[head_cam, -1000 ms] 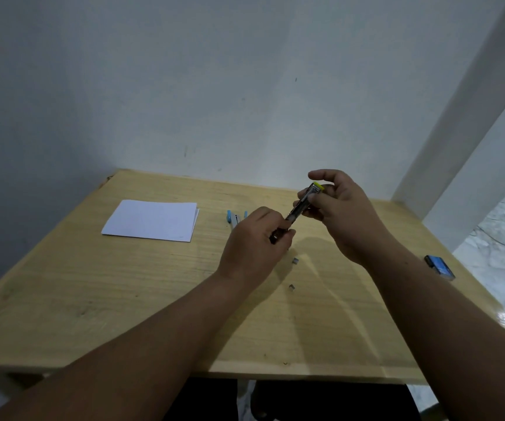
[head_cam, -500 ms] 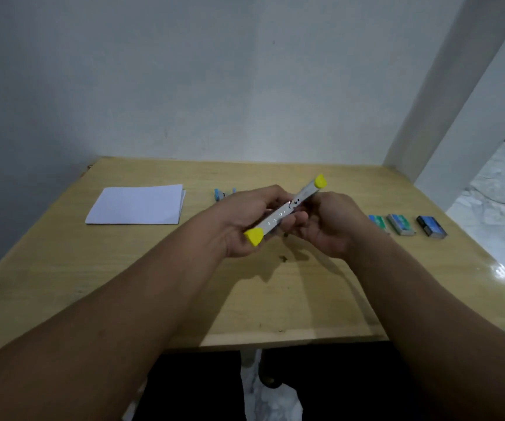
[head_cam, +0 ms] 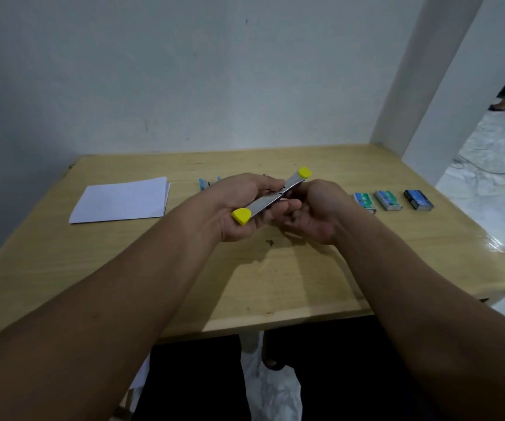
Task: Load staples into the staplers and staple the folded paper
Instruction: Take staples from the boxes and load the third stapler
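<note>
Opening the yellow-tipped stapler over the middle of the bench, ready for loading.

The pale wooden bench (head_cam: 321, 278), smooth and faintly grained, is carrying everything; the folded paper (head_cam: 122, 200), a flat white matte stack, is lying at ten o'clock from the hands. The left hand (head_cam: 239, 208) is cradling the near half of the stapler (head_cam: 271, 197), its fingers curling round it, while the right hand (head_cam: 315, 212) is gripping the far half from beneath. The stapler is lying swung out nearly straight, thin dull metal with rounded yellow plastic caps. To do this well, I judge he should be keeping the channel facing up and steady before fetching a strip. Three small glossy staple boxes (head_cam: 389, 201) are sitting at three o'clock; a blue stapler (head_cam: 204, 184) is peeking out behind, at eleven o'clock.
</note>
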